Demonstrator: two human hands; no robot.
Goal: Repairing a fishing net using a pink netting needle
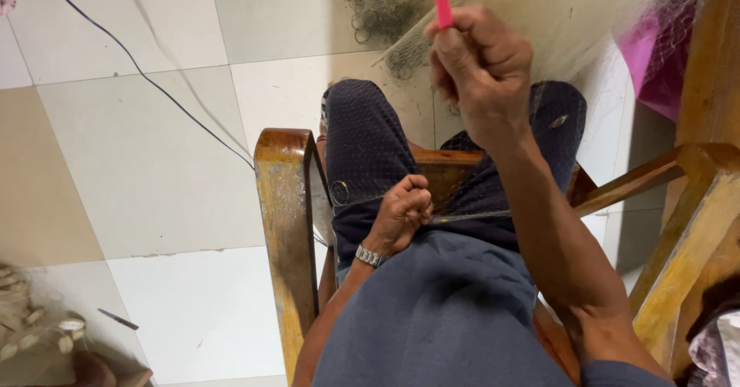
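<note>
My right hand is raised in front of me, fingers closed on a thin pink netting needle that points up and away. My left hand rests on my lap in a fist, pinching the fine fishing net and its edge line. The net drapes over my knees in dark trousers and spreads out onto the floor ahead, where small metal rings hang along it. A metal watch sits on my left wrist.
I sit on a wooden chair; its arm is at my left. More wooden furniture stands close at the right with pink cloth behind. A dark cable crosses the tiled floor. A pen and a heap of floats lie bottom left.
</note>
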